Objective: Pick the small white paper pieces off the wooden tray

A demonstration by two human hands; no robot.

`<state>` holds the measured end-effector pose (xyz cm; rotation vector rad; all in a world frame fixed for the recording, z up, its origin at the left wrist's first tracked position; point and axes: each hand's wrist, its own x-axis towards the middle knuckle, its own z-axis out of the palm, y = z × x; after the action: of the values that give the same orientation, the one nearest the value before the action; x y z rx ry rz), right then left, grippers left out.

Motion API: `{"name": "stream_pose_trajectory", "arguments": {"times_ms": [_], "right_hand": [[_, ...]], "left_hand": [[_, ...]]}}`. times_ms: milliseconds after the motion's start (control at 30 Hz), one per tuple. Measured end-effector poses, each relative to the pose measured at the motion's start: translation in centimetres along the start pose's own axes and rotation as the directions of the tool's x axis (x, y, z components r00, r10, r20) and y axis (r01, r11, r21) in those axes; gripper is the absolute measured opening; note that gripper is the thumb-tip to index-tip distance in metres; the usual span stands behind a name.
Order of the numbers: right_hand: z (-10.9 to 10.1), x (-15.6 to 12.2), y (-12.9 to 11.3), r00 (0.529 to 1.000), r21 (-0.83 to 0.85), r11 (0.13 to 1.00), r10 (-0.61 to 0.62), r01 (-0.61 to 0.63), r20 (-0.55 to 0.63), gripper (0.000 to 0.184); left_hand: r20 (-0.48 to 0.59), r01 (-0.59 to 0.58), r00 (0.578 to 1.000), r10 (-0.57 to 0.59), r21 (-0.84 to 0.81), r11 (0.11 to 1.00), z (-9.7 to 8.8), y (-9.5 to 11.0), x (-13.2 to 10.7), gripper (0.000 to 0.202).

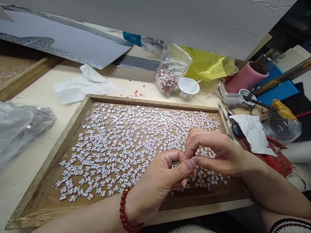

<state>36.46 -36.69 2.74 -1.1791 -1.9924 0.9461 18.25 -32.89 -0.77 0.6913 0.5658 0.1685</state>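
My left hand [161, 173], with a red bead bracelet [124, 210] at its wrist, is closed with the thumb over the fingers. A small shiny silvery piece [175, 164] shows between its thumb and curled index finger; its kind is unclear. My right hand [216, 153] pinches thumb and finger together against the left thumb tip, and whatever lies in that pinch is hidden. Both hands are above a shallow wooden-framed tray [41, 176]. Many small white butterfly-shaped pieces [116, 142] lie spread over its brown bottom.
Behind the tray stand a clear bag of red and white pieces [167, 79] and a white cup [188, 88]. Loose beads [136, 94] and a white tissue [85, 85] lie nearby. Plastic bags [21, 126] are at left; a pink cylinder [247, 77] and crumpled paper [252, 132] at right.
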Motion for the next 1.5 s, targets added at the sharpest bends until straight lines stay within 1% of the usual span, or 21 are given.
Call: {"name": "stream_pose_trajectory", "arguments": {"times_ms": [167,233,333,400,433,467,500,533,567,600,633,667,700,767,867,1000,1133,1233,1333,1433,1500], "right_hand": [[0.2,0.0,0.6,0.997,0.008,1.0,0.005,-0.004,-0.072,0.004],[0.4,0.0,0.7,0.994,0.008,1.0,-0.016,0.017,-0.105,0.004],[0.5,0.1,1.0,0.988,0.033,0.997,-0.059,0.064,-0.146,0.005],[0.0,0.1,1.5,0.976,0.038,0.997,-0.063,0.072,-0.208,0.005],[-0.4,0.1,1.9,0.963,0.01,0.999,-0.049,0.054,-0.266,0.004],[-0.9,0.1,2.4,0.939,-0.051,0.999,-0.026,0.009,-0.343,0.003],[-1.6,0.0,3.2,0.903,-0.135,0.989,-0.002,-0.062,-0.429,0.003],[-2.3,-0.1,4.0,0.85,-0.239,0.958,0.009,-0.158,-0.527,0.003],[-3.0,-0.3,5.0,0.795,-0.348,0.896,0.01,-0.277,-0.607,0.003],[-3.7,-0.5,6.0,0.759,-0.423,0.827,0.007,-0.371,-0.651,0.004],[-4.3,-0.7,7.0,0.736,-0.459,0.776,0.009,-0.433,-0.677,0.005],[-4.8,-0.9,8.0,0.724,-0.478,0.737,0.023,-0.478,-0.689,0.006],[-5.2,-1.0,8.8,0.728,-0.503,0.702,0.033,-0.505,-0.684,0.006],[-5.5,-1.3,10.0,0.759,-0.569,0.631,0.048,-0.527,-0.649,0.006],[-5.4,-1.4,10.7,0.801,-0.641,0.56,0.071,-0.525,-0.595,0.008],[-5.1,-1.4,10.8,0.819,-0.66,0.54,0.104,-0.523,-0.565,0.009],[-5.1,-1.4,11.0,0.824,-0.68,0.506,0.119,-0.53,-0.554,0.011],[-5.1,-1.5,11.1,0.822,-0.682,0.496,0.128,-0.537,-0.555,0.011],[-5.0,-1.4,11.0,0.819,-0.675,0.5,0.135,-0.543,-0.558,0.01],[-5.1,-1.5,10.8,0.813,-0.657,0.52,0.141,-0.546,-0.564,0.009],[-5.3,-1.5,10.7,0.811,-0.645,0.535,0.142,-0.546,-0.568,0.007]], "left_hand": [[-0.013,-0.035,0.999,0.034,-0.114,0.993,0.1,-0.1,0.0,0.03],[-0.021,-0.059,0.998,0.057,-0.156,0.986,0.0,-0.1,0.1,0.029],[-0.042,-0.071,0.997,0.064,-0.171,0.983,-0.1,-0.2,0.1,0.026],[-0.059,-0.062,0.997,0.054,-0.16,0.985,-0.1,-0.2,0.1,0.025],[-0.066,-0.055,0.997,0.045,-0.151,0.987,-0.2,-0.2,0.1,0.027],[-0.072,-0.047,0.997,0.037,-0.137,0.989,-0.2,-0.2,0.1,0.029],[-0.079,-0.042,0.996,0.033,-0.117,0.992,-0.2,-0.2,0.1,0.033],[-0.085,-0.039,0.996,0.031,-0.092,0.995,-0.2,-0.1,0.0,0.038],[-0.094,-0.038,0.995,0.032,-0.068,0.997,-0.1,-0.1,0.0,0.043],[-0.099,-0.041,0.994,0.036,-0.05,0.998,-0.1,-0.1,0.0,0.047],[-0.1,-0.044,0.994,0.04,-0.042,0.998,-0.1,-0.1,0.0,0.051],[-0.091,-0.044,0.995,0.039,-0.045,0.998,-0.1,0.0,0.0,0.052],[-0.081,-0.039,0.996,0.034,-0.06,0.997,-0.1,0.0,0.0,0.053],[-0.072,-0.023,0.997,0.015,-0.119,0.993,-0.1,0.1,0.0,0.049],[-0.088,-0.006,0.996,-0.01,-0.184,0.983,-0.2,0.1,0.1,0.041],[-0.094,-0.03,0.996,0.014,-0.173,0.984,-0.3,0.2,0.1,0.036],[-0.073,-0.044,0.997,0.035,-0.12,0.992,-0.2,0.0,0.1,0.041],[-0.061,-0.066,0.996,0.061,-0.08,0.995,-0.1,-0.2,0.1,0.049],[-0.05,-0.057,0.997,0.051,-0.116,0.992,-0.1,-0.1,0.1,0.051],[-0.069,-0.023,0.998,0.01,-0.188,0.982,-0.1,0.1,0.1,0.042],[-0.1,-0.03,0.995,0.009,-0.209,0.977,-0.1,0.3,0.1,0.036]]}}
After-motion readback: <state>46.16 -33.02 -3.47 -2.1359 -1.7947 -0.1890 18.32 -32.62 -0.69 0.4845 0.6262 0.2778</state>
